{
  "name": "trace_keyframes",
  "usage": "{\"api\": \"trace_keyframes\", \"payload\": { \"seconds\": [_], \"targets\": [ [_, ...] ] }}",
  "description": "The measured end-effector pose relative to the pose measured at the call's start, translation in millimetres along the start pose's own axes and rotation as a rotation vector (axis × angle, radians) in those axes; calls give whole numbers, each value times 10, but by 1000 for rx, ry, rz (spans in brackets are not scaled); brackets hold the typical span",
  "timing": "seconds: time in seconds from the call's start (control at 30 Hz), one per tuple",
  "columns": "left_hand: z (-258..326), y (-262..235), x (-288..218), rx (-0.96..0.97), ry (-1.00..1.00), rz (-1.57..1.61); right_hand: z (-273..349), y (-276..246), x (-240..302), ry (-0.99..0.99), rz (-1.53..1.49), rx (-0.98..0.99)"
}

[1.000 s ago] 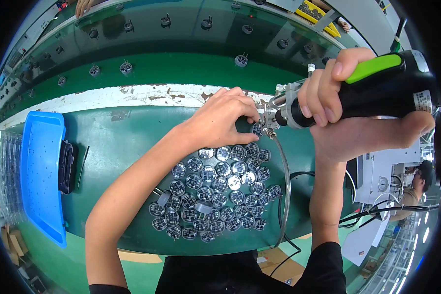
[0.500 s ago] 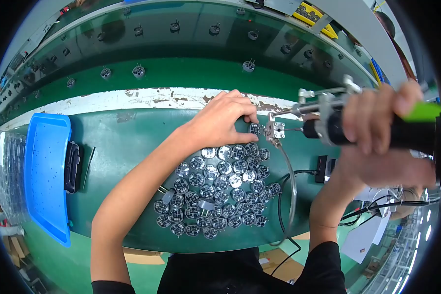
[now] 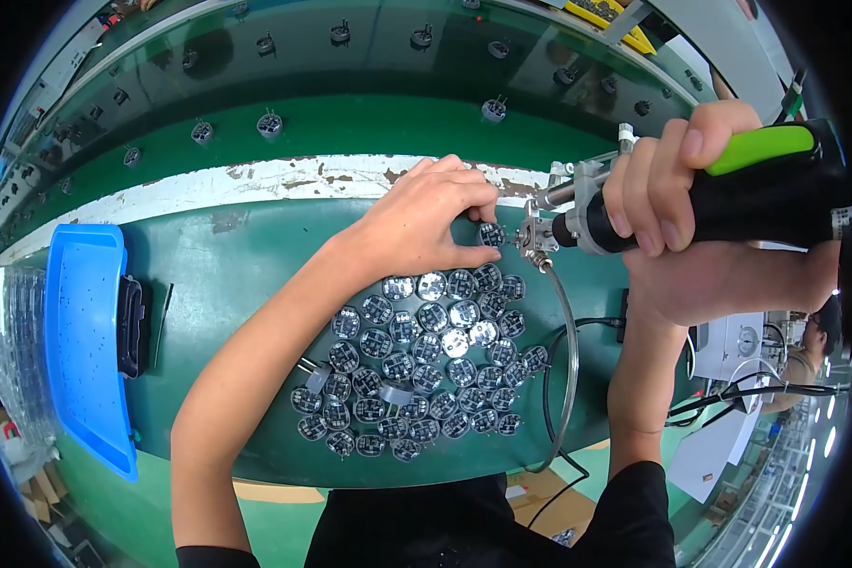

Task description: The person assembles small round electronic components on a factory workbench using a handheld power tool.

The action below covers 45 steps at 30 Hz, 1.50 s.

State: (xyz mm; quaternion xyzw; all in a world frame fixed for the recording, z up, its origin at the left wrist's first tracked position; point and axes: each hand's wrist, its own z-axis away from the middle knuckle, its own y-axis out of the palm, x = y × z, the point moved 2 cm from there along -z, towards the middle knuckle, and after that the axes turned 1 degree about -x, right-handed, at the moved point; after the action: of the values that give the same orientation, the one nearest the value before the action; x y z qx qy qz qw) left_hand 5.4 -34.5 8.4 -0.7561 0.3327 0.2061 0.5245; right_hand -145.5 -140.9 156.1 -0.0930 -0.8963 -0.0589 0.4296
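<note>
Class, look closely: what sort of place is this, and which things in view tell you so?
Most likely a factory assembly line: a green conveyor belt carrying spaced parts, a heap of small round metal components on the bench, and a powered hand tool.

We note a black short-sleeved shirt; both forearms are bare, with no gloves on left hand [image 3: 426, 222] or right hand [image 3: 677, 189].

A green table [image 3: 256, 275] with a worn white strip [image 3: 284, 178] fronts a green conveyor [image 3: 369, 123]; a blue tray [image 3: 85, 331] sits at left, ceiling lights [image 3: 828, 440] glow far right.
</note>
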Motion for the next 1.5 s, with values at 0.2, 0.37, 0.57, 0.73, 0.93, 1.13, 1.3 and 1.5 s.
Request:
{"api": "trace_keyframes", "payload": {
  "seconds": [0.2, 0.37, 0.57, 0.73, 0.93, 1.13, 1.3, 1.5],
  "targets": [
    [-11, 19, -8, -10, 14, 10, -1, 10, 16, -3, 33, 16],
    [-20, 23, -1, -13, 16, 14, -3, 44, -45, 15, 3, -33],
    [-24, -8, -9, -14, 19, -20, -180, 268, -11, 97, 163, -80],
    [61, -43, 34, -19, 18, -34, -32, 198, -47, 105, -83, -220],
    [72, -335, 14, -99, 32, -26, 83, 137, 715, -65, 69, -120],
    [492, -1046, 560, -571, -438, -595, 88, 188, 680, -35, 87, -206],
    [473, -1050, 718, -449, -639, -410, 31, 51, 597, -11, 28, -158],
    [13, -671, 363, -249, -66, -262, -60, 247, 643, -13, 124, -200]
  ]
}}
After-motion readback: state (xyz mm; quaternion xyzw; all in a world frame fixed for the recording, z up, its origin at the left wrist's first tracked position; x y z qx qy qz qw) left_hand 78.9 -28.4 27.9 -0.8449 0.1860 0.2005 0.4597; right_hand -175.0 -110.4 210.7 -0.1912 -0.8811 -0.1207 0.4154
